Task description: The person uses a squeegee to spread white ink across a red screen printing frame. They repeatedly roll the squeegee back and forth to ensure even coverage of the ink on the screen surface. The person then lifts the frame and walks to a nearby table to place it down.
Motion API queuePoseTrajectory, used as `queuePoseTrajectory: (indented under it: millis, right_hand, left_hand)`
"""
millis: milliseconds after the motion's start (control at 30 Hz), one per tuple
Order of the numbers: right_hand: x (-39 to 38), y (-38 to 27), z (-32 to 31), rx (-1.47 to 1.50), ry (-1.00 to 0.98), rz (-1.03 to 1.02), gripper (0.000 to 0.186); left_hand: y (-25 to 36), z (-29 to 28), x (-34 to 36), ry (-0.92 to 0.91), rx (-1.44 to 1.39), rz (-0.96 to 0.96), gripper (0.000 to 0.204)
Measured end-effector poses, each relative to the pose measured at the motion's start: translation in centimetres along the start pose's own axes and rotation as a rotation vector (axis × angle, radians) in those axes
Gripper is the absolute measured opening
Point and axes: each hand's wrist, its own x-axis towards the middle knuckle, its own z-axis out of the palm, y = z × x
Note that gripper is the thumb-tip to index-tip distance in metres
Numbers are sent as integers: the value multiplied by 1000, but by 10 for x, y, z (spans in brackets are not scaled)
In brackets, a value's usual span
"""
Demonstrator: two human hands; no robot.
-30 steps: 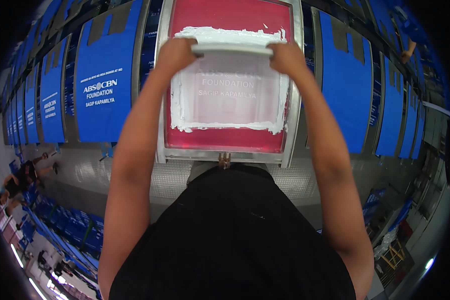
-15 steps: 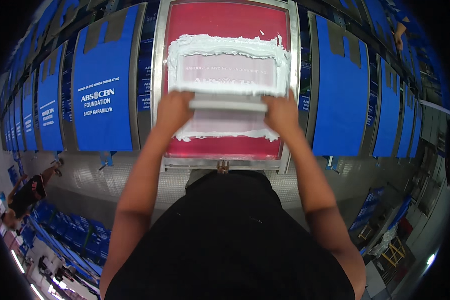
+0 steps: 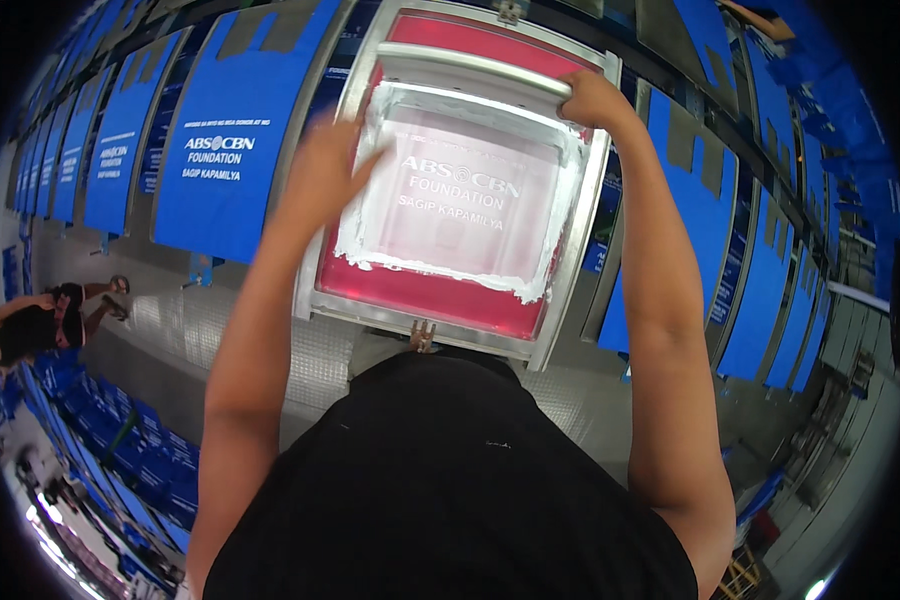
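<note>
A metal-framed printing screen (image 3: 420,330) lies before me, with red mesh (image 3: 430,305), a border of white paste (image 3: 556,230) and a pale middle bearing lettering. Across its upper end lies a squeegee (image 3: 470,68) with a long light metal handle. My right hand (image 3: 595,100) is closed on the right end of that handle. My left hand (image 3: 335,165), slightly blurred, is off the squeegee at the screen's left edge, with fingers and thumb apart.
Blue fabric panels with grey straps lie in rows on the left (image 3: 225,200) and right (image 3: 695,215). Another person (image 3: 50,320) in black is at the far left. Another person's arm (image 3: 765,20) reaches in at the top right. A metal tread walkway (image 3: 220,330) runs below.
The squeegee has moved from the screen's middle to its upper end. My left hand has let go of it and moved to the left. The whole view has rotated slightly clockwise.
</note>
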Motion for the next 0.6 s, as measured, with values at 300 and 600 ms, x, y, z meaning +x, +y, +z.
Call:
queuePoseTrajectory:
  millis: [300, 600]
  right_hand:
    - [22, -40, 17, -4, -14, -150, 56]
    - [-29, -63, 38, -5, 103, -46, 54]
  left_hand:
    - [27, 100, -271, -894, -1027, -740, 47]
    - [38, 74, -247, -987, -1112, -569, 45]
